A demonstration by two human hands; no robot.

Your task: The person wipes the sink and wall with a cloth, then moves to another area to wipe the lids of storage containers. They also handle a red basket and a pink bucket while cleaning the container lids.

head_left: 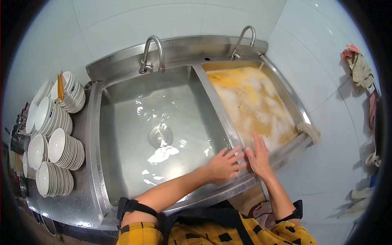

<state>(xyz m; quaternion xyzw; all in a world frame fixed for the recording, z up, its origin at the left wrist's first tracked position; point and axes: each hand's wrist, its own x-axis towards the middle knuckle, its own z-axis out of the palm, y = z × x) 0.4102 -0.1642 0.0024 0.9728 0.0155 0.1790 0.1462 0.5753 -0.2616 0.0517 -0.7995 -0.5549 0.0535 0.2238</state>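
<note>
My left hand (224, 165) is over the front right corner of the left sink basin (122, 102), fingers spread and holding nothing. Just right of it, my right hand (258, 155) has its fingers stretched out above the front edge of the right basin (281, 92), also with nothing in it. The two hands are close together near the metal divider (216, 106). Clear water (163, 110) fills the left basin, with a round drain (160, 136) visible at the bottom. Yellowish, foamy water (253, 106) fills the right one.
Several stacks of white bowls (67, 149) stand on the metal counter at left, with wooden chopsticks (61, 87) on a back stack. Curved faucets rise behind the left basin (154, 53) and right basin (244, 41). A cloth (309, 131) drapes over the right rim; rags (359, 67) hang on the right wall.
</note>
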